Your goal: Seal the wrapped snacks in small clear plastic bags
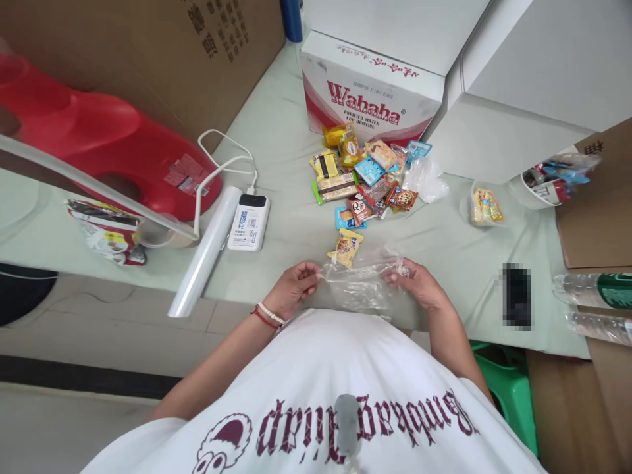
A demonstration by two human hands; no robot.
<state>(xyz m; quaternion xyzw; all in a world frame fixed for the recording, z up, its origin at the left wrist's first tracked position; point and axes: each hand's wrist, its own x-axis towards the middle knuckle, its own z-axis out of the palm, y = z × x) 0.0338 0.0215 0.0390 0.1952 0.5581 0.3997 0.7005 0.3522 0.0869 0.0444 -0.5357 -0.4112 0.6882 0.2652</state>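
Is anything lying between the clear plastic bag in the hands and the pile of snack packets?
Nothing blocks it. Both the left hand and right hand grip the clear plastic bag; one yellow cookie packet lies just beyond it, before the snack pile.

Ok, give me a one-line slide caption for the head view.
Both hands, left and right, hold a clear bag at the table edge, near a snack pile.

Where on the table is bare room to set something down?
Bare cloth lies between the snack pile and the small bagged snack, and right of the right hand toward the phone. Crowded before the Wahaha box.
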